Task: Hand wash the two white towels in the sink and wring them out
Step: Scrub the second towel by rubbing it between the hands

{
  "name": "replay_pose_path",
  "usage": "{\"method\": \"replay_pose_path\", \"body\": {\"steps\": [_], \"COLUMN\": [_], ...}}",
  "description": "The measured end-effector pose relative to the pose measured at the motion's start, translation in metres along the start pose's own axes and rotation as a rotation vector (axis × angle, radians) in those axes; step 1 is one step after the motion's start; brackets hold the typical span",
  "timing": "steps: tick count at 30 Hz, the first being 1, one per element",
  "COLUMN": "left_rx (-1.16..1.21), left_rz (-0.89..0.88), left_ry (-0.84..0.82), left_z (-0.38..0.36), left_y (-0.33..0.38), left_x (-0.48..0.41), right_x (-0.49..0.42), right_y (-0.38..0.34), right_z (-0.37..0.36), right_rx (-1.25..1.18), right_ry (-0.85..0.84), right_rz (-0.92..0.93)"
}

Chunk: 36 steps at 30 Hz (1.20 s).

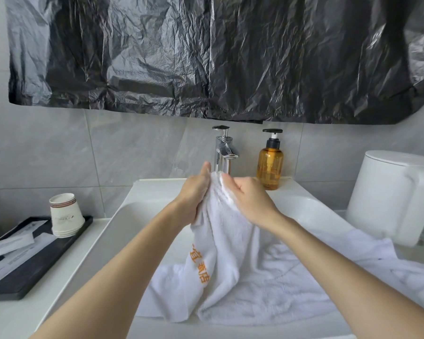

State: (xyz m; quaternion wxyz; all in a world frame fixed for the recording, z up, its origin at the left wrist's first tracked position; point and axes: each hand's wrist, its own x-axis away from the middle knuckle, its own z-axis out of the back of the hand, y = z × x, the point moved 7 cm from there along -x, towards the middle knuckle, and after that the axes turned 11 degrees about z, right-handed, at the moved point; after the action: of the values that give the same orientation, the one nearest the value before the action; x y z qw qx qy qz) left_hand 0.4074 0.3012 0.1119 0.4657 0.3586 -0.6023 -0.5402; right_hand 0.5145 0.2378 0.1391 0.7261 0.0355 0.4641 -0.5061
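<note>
A white towel with orange lettering (220,241) is lifted by one end above the white sink (142,216), its lower part draped into the basin. My left hand (196,189) grips the raised end from the left, and my right hand (250,199) grips it from the right, both just below the chrome faucet (224,150). More white towelling (353,260) lies spread over the sink's right side and rim; I cannot tell where one towel ends and the other begins.
An amber pump bottle (270,165) stands right of the faucet. A white lidded bin (397,196) sits at far right. On the left counter a black tray (34,265) holds stacked paper cups (65,216) and packets. Black plastic sheeting (218,57) hangs above.
</note>
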Motion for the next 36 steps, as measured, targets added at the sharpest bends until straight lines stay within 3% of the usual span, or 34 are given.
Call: {"method": "replay_pose_path", "body": {"steps": [5, 8, 12, 16, 18, 24, 27, 30, 33, 36], "left_rx": [-0.332, -0.590, -0.806, -0.572, -0.549, -0.645, -0.448, -0.152, -0.075, -0.140], "left_rz": [-0.138, -0.219, -0.187, -0.002, 0.008, -0.128, -0.158, -0.072, -0.051, -0.132], "left_ry": [-0.155, -0.274, -0.289, -0.507, -0.556, -0.328, -0.243, -0.205, -0.074, -0.210], "left_z": [0.003, -0.002, -0.007, -0.020, -0.024, -0.015, 0.002, 0.023, 0.039, 0.029], "left_y": [0.014, 0.010, -0.006, -0.026, -0.031, -0.025, -0.011, -0.001, 0.008, 0.016], "left_x": [0.012, 0.014, 0.012, 0.020, 0.020, 0.005, -0.001, -0.006, -0.004, 0.010], "right_x": [-0.010, -0.010, -0.008, 0.000, 0.003, 0.010, 0.011, 0.011, 0.006, 0.004], "right_y": [0.028, 0.027, 0.029, 0.045, 0.052, 0.067, 0.070, 0.076, 0.079, 0.076], "right_z": [0.041, 0.057, 0.079, 0.096, 0.099, 0.114, 0.117, 0.117, 0.109, 0.098], "right_rx": [-0.292, -0.342, -0.365, -0.433, -0.492, -0.500, -0.467, -0.309, -0.136, -0.048], "right_ry": [0.241, 0.328, 0.493, 0.649, 0.710, 0.858, 0.910, 0.849, 0.658, 0.524], "right_rz": [-0.241, -0.214, -0.281, -0.397, -0.434, -0.490, -0.434, -0.438, -0.452, -0.455]}}
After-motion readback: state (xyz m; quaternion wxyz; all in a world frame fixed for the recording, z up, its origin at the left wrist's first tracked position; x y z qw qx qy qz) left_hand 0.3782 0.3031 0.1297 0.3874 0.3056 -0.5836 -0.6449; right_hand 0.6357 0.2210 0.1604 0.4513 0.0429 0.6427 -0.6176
